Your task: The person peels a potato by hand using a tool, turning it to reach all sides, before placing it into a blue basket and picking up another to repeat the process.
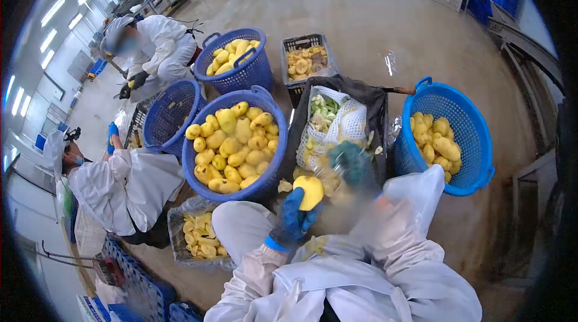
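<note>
Left hand (291, 218) grips a yellow potato (309, 193) at near side of the black-lined crate (377, 108). Right hand (352, 164) blurred over crate; can't tell if it's holding anything. Blue basket (442, 98) stands right.

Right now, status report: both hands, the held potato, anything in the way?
Left hand holding yellow potato. Right hand blurred, grip unclear. Black-lined crate ahead; no clear obstruction between hands.

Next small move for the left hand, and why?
Probably turn the yellow potato over: the left hand cups it with one smooth face showing, its underside is hidden, and the blurred right hand appears clear of it.
</note>
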The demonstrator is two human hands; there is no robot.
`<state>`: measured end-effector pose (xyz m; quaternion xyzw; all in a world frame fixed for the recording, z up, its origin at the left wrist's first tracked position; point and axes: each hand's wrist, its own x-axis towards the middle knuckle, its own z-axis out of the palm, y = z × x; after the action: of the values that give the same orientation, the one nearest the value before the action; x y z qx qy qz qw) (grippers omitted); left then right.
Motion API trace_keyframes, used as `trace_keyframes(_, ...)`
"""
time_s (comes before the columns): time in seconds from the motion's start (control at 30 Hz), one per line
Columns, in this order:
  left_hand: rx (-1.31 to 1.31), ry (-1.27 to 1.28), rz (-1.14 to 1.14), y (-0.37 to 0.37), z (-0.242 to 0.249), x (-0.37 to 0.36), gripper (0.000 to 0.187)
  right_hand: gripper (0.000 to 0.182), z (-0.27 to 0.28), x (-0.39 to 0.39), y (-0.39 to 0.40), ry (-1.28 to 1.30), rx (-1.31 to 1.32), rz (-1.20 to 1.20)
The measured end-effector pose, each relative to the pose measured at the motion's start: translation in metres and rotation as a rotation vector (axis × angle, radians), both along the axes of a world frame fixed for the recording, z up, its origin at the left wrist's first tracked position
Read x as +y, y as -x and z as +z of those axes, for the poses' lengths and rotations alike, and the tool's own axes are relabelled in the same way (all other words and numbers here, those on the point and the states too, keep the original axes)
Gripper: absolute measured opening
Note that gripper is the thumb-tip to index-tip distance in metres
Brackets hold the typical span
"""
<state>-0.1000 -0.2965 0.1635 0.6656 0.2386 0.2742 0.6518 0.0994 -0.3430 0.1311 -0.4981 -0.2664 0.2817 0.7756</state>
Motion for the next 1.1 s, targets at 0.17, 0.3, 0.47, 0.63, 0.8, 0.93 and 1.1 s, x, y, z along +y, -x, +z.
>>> trace_keyframes(0.17,-0.156,1.079,-0.149,-0.003,0.012,0.0,0.058,0.029,-0.005,-0.007,-0.024,0.043,0.215,-0.033)
trace_keyframes(0.3,-0.219,1.203,-0.356,0.0,-0.017,0.004,0.06,0.035,0.015,-0.004,0.014,0.037,0.023,0.154)
trace_keyframes(0.47,-0.077,1.157,-0.135,-0.01,0.032,-0.008,0.059,0.026,0.009,-0.01,-0.022,-0.083,0.218,0.026)
trace_keyframes(0.63,-0.275,1.282,-0.379,-0.002,-0.015,0.002,0.056,0.016,0.002,-0.01,0.006,-0.01,-0.102,0.134)
trace_keyframes(0.8,0.083,0.163,-0.154,-0.001,0.017,-0.009,0.042,0.031,0.013,-0.021,-0.012,-0.067,0.189,0.148)
trace_keyframes(0.93,-0.031,0.73,-0.355,0.0,0.011,0.0,0.04,0.032,0.022,-0.02,0.001,0.081,0.03,0.259)
trace_keyframes(1.1,0.023,0.176,-0.424,0.01,0.019,-0.003,0.042,0.029,0.043,-0.021,-0.001,0.121,0.034,0.514)
